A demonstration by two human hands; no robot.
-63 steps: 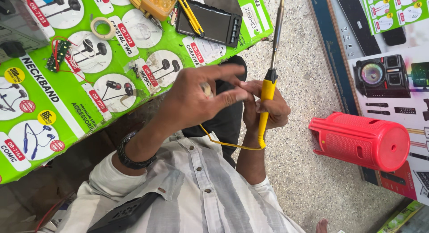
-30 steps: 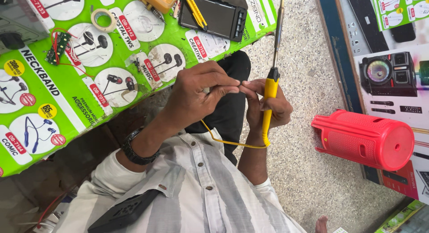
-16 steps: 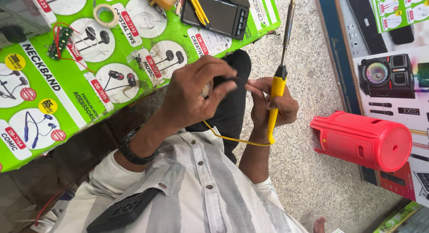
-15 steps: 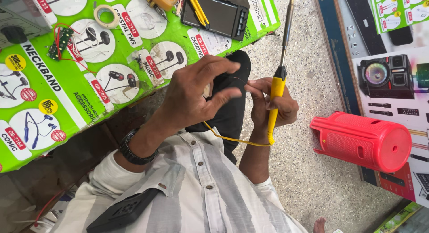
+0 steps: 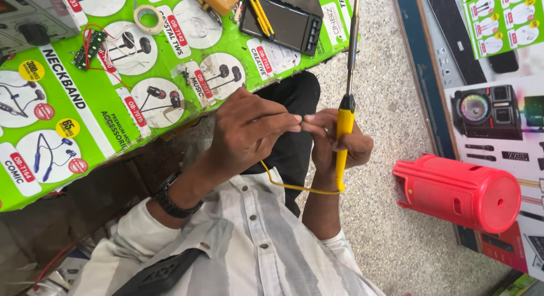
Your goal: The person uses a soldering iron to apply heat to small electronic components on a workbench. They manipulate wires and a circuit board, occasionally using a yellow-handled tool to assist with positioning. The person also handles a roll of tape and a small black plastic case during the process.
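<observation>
Head view: yellow-handled soldering iron [image 5: 343,137] upright in my right hand [image 5: 340,146], fingers wrapped round handle, metal shaft pointing far. My left hand [image 5: 249,131] pinches fingertips together against right fingertips; what sits between, cannot tell. Yellow cord [image 5: 294,185] loops below. Red cylindrical speaker [image 5: 459,191] lies right on floor. Green printed board [image 5: 113,92] left, black device [image 5: 283,21] far.
</observation>
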